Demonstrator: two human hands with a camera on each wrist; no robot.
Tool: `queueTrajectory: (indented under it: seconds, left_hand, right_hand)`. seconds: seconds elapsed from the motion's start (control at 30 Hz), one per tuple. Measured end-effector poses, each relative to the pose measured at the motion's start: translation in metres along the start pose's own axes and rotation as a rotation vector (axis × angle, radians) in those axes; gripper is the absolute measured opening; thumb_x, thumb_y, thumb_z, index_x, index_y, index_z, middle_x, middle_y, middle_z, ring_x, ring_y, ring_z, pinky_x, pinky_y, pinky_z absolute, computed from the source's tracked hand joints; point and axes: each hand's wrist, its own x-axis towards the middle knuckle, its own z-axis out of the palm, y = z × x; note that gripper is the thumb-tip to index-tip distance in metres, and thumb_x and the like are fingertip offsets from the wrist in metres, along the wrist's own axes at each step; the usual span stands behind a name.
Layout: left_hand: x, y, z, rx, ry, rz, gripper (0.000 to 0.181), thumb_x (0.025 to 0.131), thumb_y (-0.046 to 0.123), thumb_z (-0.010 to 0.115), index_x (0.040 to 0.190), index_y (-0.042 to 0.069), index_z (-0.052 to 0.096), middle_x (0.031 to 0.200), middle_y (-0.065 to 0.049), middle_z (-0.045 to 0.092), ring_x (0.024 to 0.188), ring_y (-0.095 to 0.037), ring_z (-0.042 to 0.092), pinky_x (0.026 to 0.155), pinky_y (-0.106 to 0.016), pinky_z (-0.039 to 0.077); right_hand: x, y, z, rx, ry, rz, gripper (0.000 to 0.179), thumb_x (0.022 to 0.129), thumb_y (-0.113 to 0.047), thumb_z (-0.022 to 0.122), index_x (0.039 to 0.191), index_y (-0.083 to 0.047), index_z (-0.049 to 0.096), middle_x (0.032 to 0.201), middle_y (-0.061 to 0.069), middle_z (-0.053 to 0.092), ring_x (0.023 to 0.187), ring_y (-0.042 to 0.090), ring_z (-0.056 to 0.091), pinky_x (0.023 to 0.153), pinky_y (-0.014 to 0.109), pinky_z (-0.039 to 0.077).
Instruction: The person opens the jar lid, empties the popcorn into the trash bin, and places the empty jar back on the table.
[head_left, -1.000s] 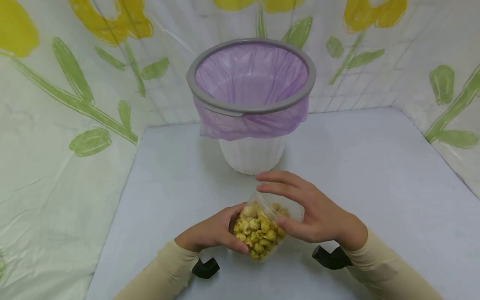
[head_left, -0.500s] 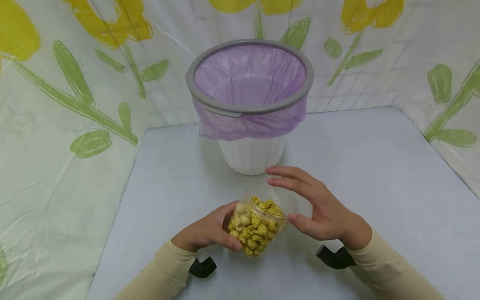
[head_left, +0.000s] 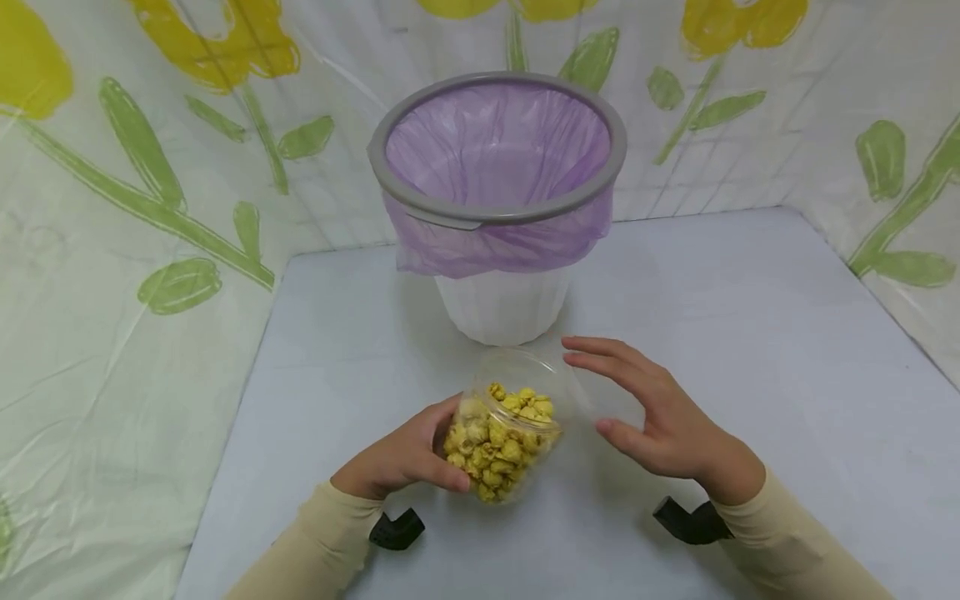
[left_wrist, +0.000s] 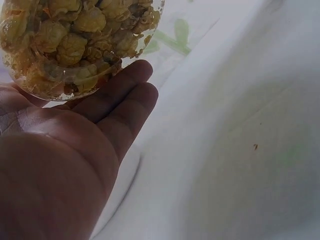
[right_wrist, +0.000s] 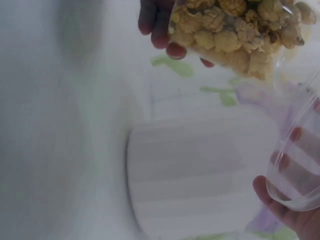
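Note:
In the head view my left hand (head_left: 401, 454) grips a clear plastic jar (head_left: 498, 450) of yellow popcorn, thumb on the near side. The jar tilts to the right with its mouth uncovered. My right hand (head_left: 667, 417) is to the right, apart from the jar, thumb and fingers spread wide. Between them is a clear lid (right_wrist: 304, 167), faint from above but plain in the right wrist view, where fingers show through it. The left wrist view has the popcorn jar (left_wrist: 80, 40) above the left palm (left_wrist: 60, 155).
A white bin with a grey rim (head_left: 442, 215) and purple liner (head_left: 498, 171) stands behind the hands on the pale table (head_left: 720, 317). Flower-printed sheeting (head_left: 202, 175) hangs around the table. Black curved pieces (head_left: 397, 529) sit at both wrists.
My right hand has drawn away to the right with the lid, off the jar's mouth. The left hand has brought the jar slightly left and farther from me.

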Motion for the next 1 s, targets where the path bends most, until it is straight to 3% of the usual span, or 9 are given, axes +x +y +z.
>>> queueTrajectory:
  seconds: [0.23, 0.43, 0.53, 0.6, 0.67, 0.8, 0.9, 1.0]
  left_hand:
    - [-0.011, 0.001, -0.008, 0.029, 0.069, 0.008, 0.099, 0.083, 0.031, 0.09, 0.162, 0.01, 0.035, 0.149, -0.017, 0.055, 0.13, -0.03, 0.059, 0.107, -0.04, 0.052]
    - [-0.017, 0.004, -0.012, 0.05, 0.1, 0.024, 0.095, 0.083, 0.028, 0.09, 0.159, 0.004, 0.037, 0.144, -0.017, 0.057, 0.127, -0.029, 0.06, 0.105, -0.038, 0.052]
    - [-0.019, 0.007, -0.014, 0.054, 0.103, 0.032, 0.094, 0.083, 0.027, 0.089, 0.158, 0.003, 0.037, 0.143, -0.017, 0.057, 0.126, -0.029, 0.06, 0.105, -0.038, 0.053]
    - [-0.019, 0.008, -0.015, 0.053, 0.104, 0.037, 0.093, 0.084, 0.026, 0.089, 0.158, 0.003, 0.037, 0.143, -0.018, 0.057, 0.126, -0.029, 0.06, 0.105, -0.039, 0.053]
    - [-0.02, 0.009, -0.016, 0.052, 0.109, 0.041, 0.093, 0.084, 0.027, 0.089, 0.158, 0.003, 0.037, 0.144, -0.018, 0.057, 0.126, -0.029, 0.06, 0.105, -0.038, 0.053]
    - [-0.023, 0.007, -0.018, 0.026, 0.119, 0.04, 0.094, 0.084, 0.026, 0.088, 0.158, 0.002, 0.036, 0.144, -0.017, 0.056, 0.126, -0.027, 0.06, 0.105, -0.037, 0.053]
    - [-0.027, 0.005, -0.018, 0.005, 0.127, 0.043, 0.093, 0.084, 0.024, 0.088, 0.158, 0.0, 0.035, 0.143, -0.016, 0.057, 0.124, -0.024, 0.061, 0.104, -0.037, 0.053]
    - [-0.029, 0.004, -0.02, -0.002, 0.135, 0.05, 0.094, 0.085, 0.024, 0.087, 0.158, 0.001, 0.033, 0.142, -0.015, 0.057, 0.122, -0.023, 0.061, 0.104, -0.037, 0.054]
  right_hand:
    - [-0.019, 0.01, -0.012, -0.069, 0.018, 0.101, 0.061, 0.088, -0.003, 0.068, 0.148, -0.001, 0.056, 0.154, 0.014, 0.053, 0.143, 0.024, 0.05, 0.12, 0.024, 0.033]
    - [-0.04, 0.029, -0.03, -0.182, 0.041, 0.321, 0.067, 0.088, 0.004, 0.073, 0.151, -0.011, 0.056, 0.154, 0.004, 0.054, 0.144, 0.007, 0.045, 0.11, 0.017, 0.038]
    - [-0.052, 0.042, -0.039, -0.223, 0.071, 0.421, 0.065, 0.09, 0.002, 0.075, 0.151, -0.012, 0.056, 0.152, 0.007, 0.056, 0.142, -0.002, 0.043, 0.101, 0.018, 0.041]
    - [-0.058, 0.049, -0.044, -0.244, 0.091, 0.482, 0.062, 0.092, -0.001, 0.075, 0.15, -0.011, 0.057, 0.151, 0.01, 0.056, 0.14, -0.002, 0.043, 0.098, 0.018, 0.042]
    - [-0.063, 0.055, -0.049, -0.258, 0.09, 0.56, 0.059, 0.095, -0.008, 0.076, 0.15, -0.011, 0.056, 0.153, 0.013, 0.054, 0.142, 0.005, 0.044, 0.098, 0.018, 0.041]
    - [-0.067, 0.061, -0.057, -0.258, 0.017, 0.727, 0.057, 0.099, -0.026, 0.075, 0.15, -0.01, 0.055, 0.157, 0.019, 0.048, 0.146, 0.035, 0.042, 0.112, 0.048, 0.043]
    - [-0.069, 0.063, -0.06, -0.249, -0.053, 0.811, 0.061, 0.099, -0.035, 0.075, 0.15, -0.009, 0.054, 0.159, 0.023, 0.042, 0.146, 0.048, 0.037, 0.108, 0.072, 0.035]
    - [-0.07, 0.066, -0.061, -0.256, -0.102, 0.851, 0.066, 0.097, -0.039, 0.076, 0.151, -0.009, 0.053, 0.16, 0.026, 0.04, 0.146, 0.051, 0.035, 0.109, 0.074, 0.033]
